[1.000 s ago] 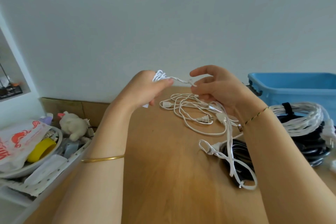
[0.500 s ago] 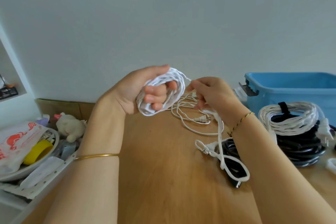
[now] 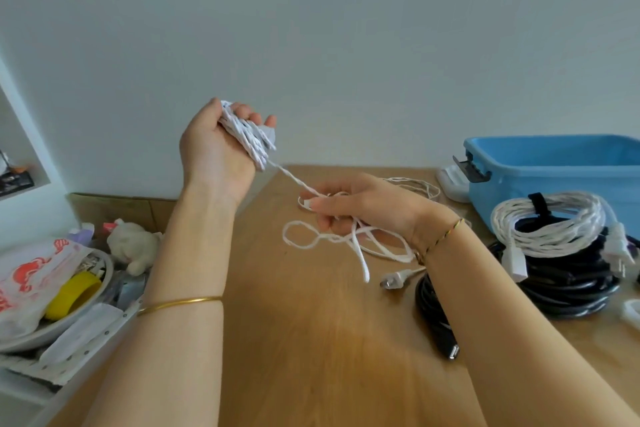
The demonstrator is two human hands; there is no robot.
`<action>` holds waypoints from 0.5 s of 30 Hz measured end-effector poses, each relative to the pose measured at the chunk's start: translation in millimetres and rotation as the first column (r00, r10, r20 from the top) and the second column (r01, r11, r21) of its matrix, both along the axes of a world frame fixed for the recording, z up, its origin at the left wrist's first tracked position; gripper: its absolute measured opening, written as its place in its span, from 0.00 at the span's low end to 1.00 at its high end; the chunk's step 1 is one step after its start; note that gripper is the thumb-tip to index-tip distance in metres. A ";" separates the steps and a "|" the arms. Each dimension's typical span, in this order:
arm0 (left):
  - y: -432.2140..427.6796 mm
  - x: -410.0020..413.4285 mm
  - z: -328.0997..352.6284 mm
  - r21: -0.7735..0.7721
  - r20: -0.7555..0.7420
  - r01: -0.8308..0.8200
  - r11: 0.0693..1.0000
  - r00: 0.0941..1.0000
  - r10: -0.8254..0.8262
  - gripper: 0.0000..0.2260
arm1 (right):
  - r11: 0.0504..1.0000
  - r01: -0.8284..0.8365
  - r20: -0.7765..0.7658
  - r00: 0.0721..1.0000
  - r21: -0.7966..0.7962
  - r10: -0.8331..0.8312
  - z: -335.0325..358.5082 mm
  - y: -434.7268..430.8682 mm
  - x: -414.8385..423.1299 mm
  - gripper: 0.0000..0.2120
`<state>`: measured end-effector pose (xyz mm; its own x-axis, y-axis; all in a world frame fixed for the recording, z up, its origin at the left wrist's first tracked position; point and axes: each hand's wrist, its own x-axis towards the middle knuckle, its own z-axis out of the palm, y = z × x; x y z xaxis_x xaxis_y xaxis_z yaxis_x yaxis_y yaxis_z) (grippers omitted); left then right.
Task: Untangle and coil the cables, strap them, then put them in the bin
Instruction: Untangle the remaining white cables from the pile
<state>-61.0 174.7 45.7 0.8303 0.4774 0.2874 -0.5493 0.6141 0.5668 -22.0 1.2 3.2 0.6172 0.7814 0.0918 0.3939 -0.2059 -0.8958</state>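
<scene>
My left hand (image 3: pixel 211 152) is raised above the table's left side and grips a small coil of white twisted cable (image 3: pixel 250 137). One strand runs taut from the coil down to my right hand (image 3: pixel 360 206), which pinches it over the wooden table (image 3: pixel 294 340). Loose loops of the same white cable (image 3: pixel 304 237) hang from and lie under my right hand, ending near a white plug (image 3: pixel 393 281). The blue bin (image 3: pixel 554 163) stands at the far right, apart from both hands.
A strapped white coil (image 3: pixel 550 229) rests on a black cable coil (image 3: pixel 571 284) at the right. Another black cable with a USB end (image 3: pixel 448 350) lies under my right forearm. A bowl with a yellow tape roll (image 3: pixel 72 293) and clutter sits off the left edge.
My left hand rose and turned with the coil. My right hand moved down and right, drawing the strand taut. The view shifted, showing more of the table and bin.
</scene>
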 end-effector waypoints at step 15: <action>-21.9 -6.5 -21.6 0.975 -0.212 0.221 -0.003 0.938 0.273 0.21 | 0.844 0.364 0.071 0.903 0.393 -0.423 18.9 -14.2 6.0 0.10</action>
